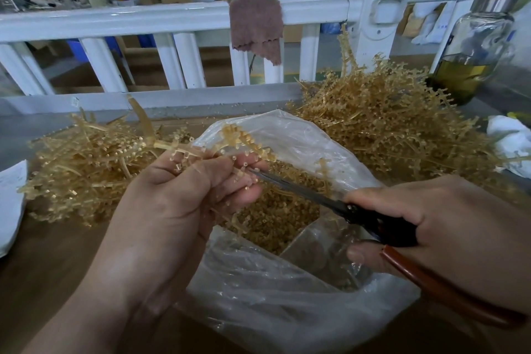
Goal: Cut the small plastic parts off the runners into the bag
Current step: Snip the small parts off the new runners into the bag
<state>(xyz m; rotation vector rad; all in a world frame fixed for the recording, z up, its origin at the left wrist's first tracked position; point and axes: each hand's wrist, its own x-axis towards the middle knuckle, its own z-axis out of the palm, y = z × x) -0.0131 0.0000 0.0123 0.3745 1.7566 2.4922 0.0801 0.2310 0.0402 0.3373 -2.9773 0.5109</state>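
The left hand (184, 195) grips 1 amber runner (241, 135) between curled fingers and thumb, holding it above the open mouth of the clear plastic bag (287, 304) on the counter (51, 267). The right hand (448, 218) is clenched around the scissors (359, 213), whose blade tips reach the runner just beside the left fingertips. Loose cut parts (275, 224) lie inside the bag. 2 runner piles flank it: the left pile (80, 164) and the right pile (388, 123). A glass bottle (474, 46) stands far right, and a brown cloth (255, 23) hangs over the white railing (143, 17).
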